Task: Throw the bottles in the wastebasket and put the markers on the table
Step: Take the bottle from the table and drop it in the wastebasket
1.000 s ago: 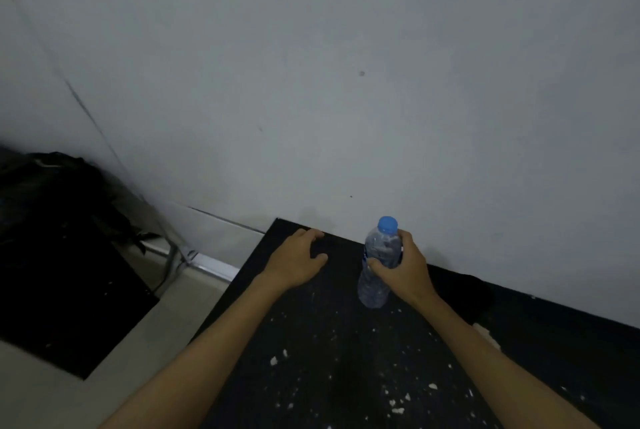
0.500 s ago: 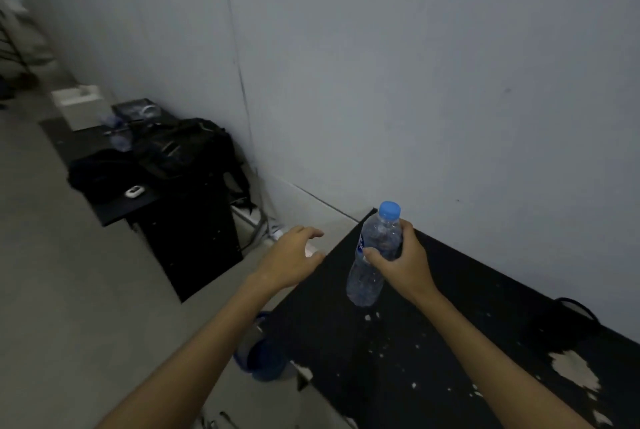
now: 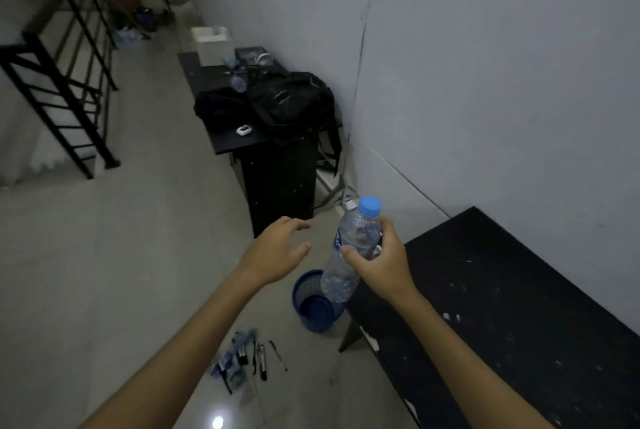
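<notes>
1. The right hand (image 3: pixel 382 262) is wrapped around the upper body of a clear crumpled plastic bottle with a blue screw cap (image 3: pixel 348 255); thumb and fingers close on it just below the neck.
2. The bottle hangs tilted from that grip, cap above the fingers and leaning toward the wall, base down and to the left of the hand.
3. Directly beneath the bottle's base stands a round blue mesh wastebasket (image 3: pixel 313 304) on the floor. The bottle is above it, not inside it.
4. The left hand (image 3: pixel 275 250) is empty, fingers spread and slightly curled, held to the left of the gripped bottle and apart from it.
5. To the right of the grip lies a black rectangular table with white flecks on its top (image 3: pixel 502 297); its near corner sits just beside the wastebasket.
6. Below the grip, nearer the person, a loose group of dark markers (image 3: pixel 258 356) lies on the pale tiled floor (image 3: pixel 104 273) beside some blurred blue-and-clear items that cannot be identified.
7. Beyond the grip, against the wall, a second black table (image 3: pixel 235 141) carries a black backpack (image 3: pixel 291 99).
</notes>
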A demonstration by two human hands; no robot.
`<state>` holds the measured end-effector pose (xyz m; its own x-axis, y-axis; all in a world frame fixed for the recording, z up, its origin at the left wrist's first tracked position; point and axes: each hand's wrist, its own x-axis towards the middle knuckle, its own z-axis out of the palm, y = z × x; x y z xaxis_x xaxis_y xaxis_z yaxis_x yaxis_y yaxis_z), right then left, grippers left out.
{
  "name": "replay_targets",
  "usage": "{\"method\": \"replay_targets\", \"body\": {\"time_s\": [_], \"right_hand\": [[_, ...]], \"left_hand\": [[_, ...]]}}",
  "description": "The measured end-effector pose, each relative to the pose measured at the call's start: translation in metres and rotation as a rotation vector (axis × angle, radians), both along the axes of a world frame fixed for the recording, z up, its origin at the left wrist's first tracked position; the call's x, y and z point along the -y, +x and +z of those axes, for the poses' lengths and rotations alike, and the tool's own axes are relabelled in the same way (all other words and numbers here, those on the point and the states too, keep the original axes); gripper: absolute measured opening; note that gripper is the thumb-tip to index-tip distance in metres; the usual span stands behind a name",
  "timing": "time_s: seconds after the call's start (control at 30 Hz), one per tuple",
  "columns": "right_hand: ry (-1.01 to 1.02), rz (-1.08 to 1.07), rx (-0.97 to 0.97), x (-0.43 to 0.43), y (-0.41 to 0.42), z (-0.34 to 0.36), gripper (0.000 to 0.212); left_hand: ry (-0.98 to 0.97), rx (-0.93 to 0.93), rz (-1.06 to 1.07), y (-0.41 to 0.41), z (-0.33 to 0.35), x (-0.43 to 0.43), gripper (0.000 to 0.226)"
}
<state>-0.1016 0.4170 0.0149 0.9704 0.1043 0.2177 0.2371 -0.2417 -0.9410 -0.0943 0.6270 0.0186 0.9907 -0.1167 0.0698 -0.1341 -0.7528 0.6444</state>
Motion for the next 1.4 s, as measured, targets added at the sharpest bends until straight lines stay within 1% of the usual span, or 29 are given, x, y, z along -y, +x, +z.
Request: {"method": "replay_targets", "body": {"time_s": [0.1,0.2,0.4,0.5,0.6,0.9,1.03,1.13,1.2,1.3,1.4], "right_hand": [[0.011,0.027,-0.005,-0.024,0.007,-0.027,0.051],[0.030,0.064,-0.053,-0.047,0.011,-0.066,0.056],[0.016,0.099,-0.109,-0.095,0.026,-0.165,0.061],[0.021,0.095,-0.140,-0.113,0.037,-0.231,0.062],[-0.017,0.087,-0.148,-0.125,0.054,-0.304,0.064],[-0.169,-0.069,0.014,-0.118,0.114,-0.539,0.071],[-0.223,-0.167,0.006,-0.102,0.137,-0.623,0.074],[-0.265,-0.223,-0.007,-0.091,0.151,-0.664,0.073],[-0.302,-0.230,-0.055,-0.087,0.159,-0.684,0.071],[-0.345,-0.214,-0.151,-0.087,0.167,-0.705,0.067],[-0.398,-0.210,-0.199,-0.087,0.169,-0.718,0.066]], "left_hand": [[0.018,-0.013,0.058,-0.001,-0.025,-0.022,0.041],[0.006,-0.034,0.113,-0.002,-0.059,-0.043,0.041],[0.021,-0.064,0.144,0.011,-0.156,-0.078,0.041],[0.012,-0.075,0.159,0.021,-0.221,-0.094,0.041],[0.006,-0.090,0.163,0.036,-0.296,-0.105,0.041],[0.020,-0.060,0.114,0.078,-0.531,-0.102,0.041],[0.036,-0.049,0.095,0.091,-0.612,-0.095,0.043],[0.042,-0.055,0.089,0.099,-0.652,-0.088,0.044],[0.058,-0.052,0.085,0.103,-0.672,-0.085,0.044],[0.059,-0.046,0.090,0.104,-0.690,-0.085,0.044],[0.041,-0.062,0.096,0.099,-0.700,-0.090,0.044]]}}
